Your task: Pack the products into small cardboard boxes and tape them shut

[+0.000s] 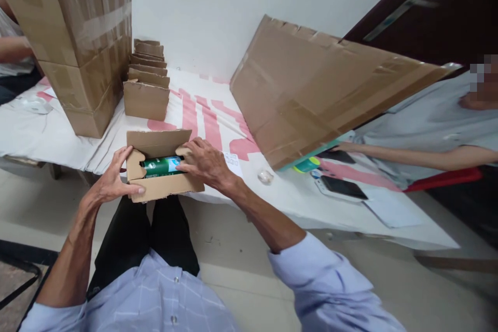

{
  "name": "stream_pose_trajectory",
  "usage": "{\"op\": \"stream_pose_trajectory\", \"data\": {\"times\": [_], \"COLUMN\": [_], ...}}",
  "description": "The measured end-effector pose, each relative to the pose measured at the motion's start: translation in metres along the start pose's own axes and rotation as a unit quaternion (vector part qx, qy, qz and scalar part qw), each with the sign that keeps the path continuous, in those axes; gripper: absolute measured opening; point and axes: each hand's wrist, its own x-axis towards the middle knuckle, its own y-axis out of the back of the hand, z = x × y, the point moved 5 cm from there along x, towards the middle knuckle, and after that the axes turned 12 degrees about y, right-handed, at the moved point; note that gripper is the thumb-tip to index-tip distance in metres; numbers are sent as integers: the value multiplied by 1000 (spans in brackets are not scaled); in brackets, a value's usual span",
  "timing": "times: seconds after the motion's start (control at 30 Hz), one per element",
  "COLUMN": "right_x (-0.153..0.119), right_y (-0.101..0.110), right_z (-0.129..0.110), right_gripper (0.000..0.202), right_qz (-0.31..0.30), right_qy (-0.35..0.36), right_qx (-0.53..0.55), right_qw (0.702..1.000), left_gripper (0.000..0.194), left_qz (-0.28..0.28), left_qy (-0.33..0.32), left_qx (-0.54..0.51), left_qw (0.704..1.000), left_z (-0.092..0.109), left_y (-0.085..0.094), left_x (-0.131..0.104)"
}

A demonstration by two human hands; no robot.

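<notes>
The left hand (111,181) grasps the left end of a small open carton (169,189), thumb laid over the front flap near its corner and fingers, parted from the thumb, at the left side. The right hand (210,165) grips the opposite end, its fingers bent about the right side flap; the thumb overlaps the right end of a green package (158,166) inside, though whether it presses on it cannot be told. The carton lies at the near edge of the table, before the person's lap, its back flap raised. The package has a green ground with a light-blue patch; its pale lettering is too small to read, and the visible flaps are plain brown cardboard.

Just beyond stands a row of open small cartons (146,101); to its left rise stacked taped boxes (91,57). To the right of the right hand, a paper slip (232,162) bears marks that cannot be read. A pink-and-white cloth (190,114) covers the table. Farther right lean a large cardboard sheet (303,88) and, in front of it, lies a dark-screened phone (343,187), near a co-worker's forearm (404,157).
</notes>
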Motion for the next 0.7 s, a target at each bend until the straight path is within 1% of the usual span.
{"op": "stream_pose_trajectory", "data": {"times": [0.07,0.13,0.2,0.27,0.33,0.37,0.4,0.43,0.5,0.53,0.57,0.6,0.7], "right_x": [7,12,14,12,11,13,15,17,24,27,31,35,47], "right_y": [-3,-3,4,14,22,23,20,15,3,-2,-5,-6,-8], "right_z": [-5,-7,-4,2,4,3,0,-4,-10,-13,-16,-19,-27], "right_gripper": [37,31,26,29,33,33,33,32,30,26,21,21,38], "right_qz": [-49,-73,-56,-13,19,14,-12,-56,-164,-211,-247,-273,-325], "right_qy": [-17,-37,-60,-68,-31,3,42,80,123,126,121,112,94], "right_qx": [2,4,5,-23,-75,-99,-117,-127,-135,-136,-135,-132,-118], "right_qw": [999,997,997,997,997,995,992,987,969,960,952,946,934], "left_gripper": [131,130,129,129,131,131,132,132,131,131,130,129,129], "left_qz": [1,4,4,3,4,5,5,5,5,8,11,15,19], "left_qy": [1,4,8,7,2,1,1,2,2,-1,-4,-9,-20], "left_qx": [-4,-7,-7,-4,-4,-7,-11,-14,-16,-13,-10,-6,1], "left_qw": [1000,1000,1000,1000,1000,1000,1000,1000,1000,1000,1000,1000,1000], "left_z": [0,-1,-1,-2,-2,-2,-2,-3,-4,-4,-4,-4,-2], "left_y": [-1,-1,-2,-2,-3,-3,-3,-3,-3,-3,-2,-2,-1], "left_x": [0,-1,-2,-2,-1,-1,-1,0,0,0,-1,-1,-2]}}
